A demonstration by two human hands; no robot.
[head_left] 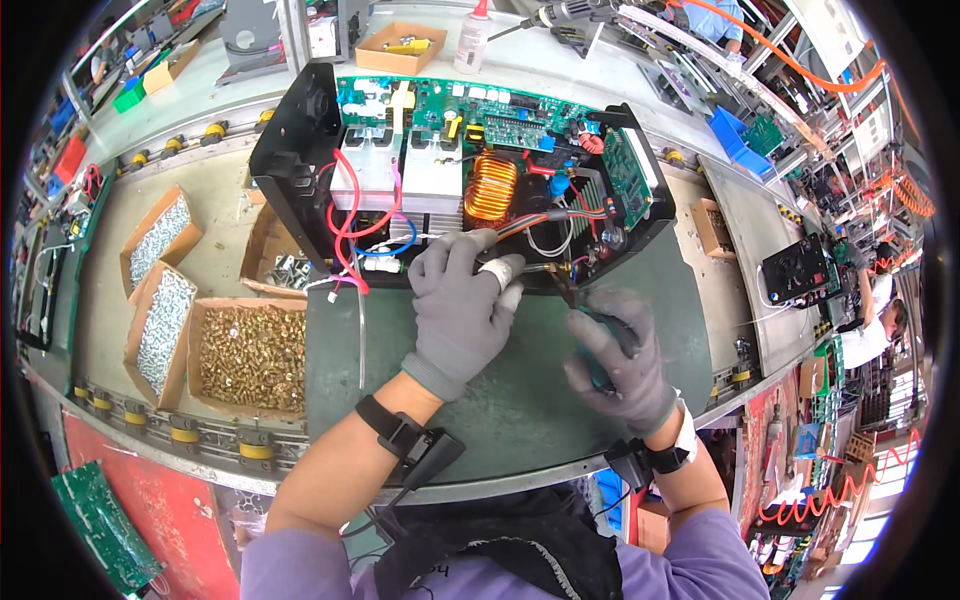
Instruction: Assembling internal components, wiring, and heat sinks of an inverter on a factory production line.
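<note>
A black metal chassis with its inside exposed lies across the green work mat. It holds a green circuit board, silver heat sinks, a copper coil and red, blue and multicoloured wires. My left hand, in a grey glove, rests at the near edge of the chassis with fingers bent and closed; what they pinch is hidden. In my gloved right hand is a pair of pliers with teal handles, mostly covered by the fingers. Its dark jaws touch or nearly touch wiring at the near edge.
Left of the mat stand cardboard boxes of brass-coloured fasteners, silver screws and metal clips. Behind the chassis are a cardboard tray and a white bottle. Another black unit and a co-worker are at the right.
</note>
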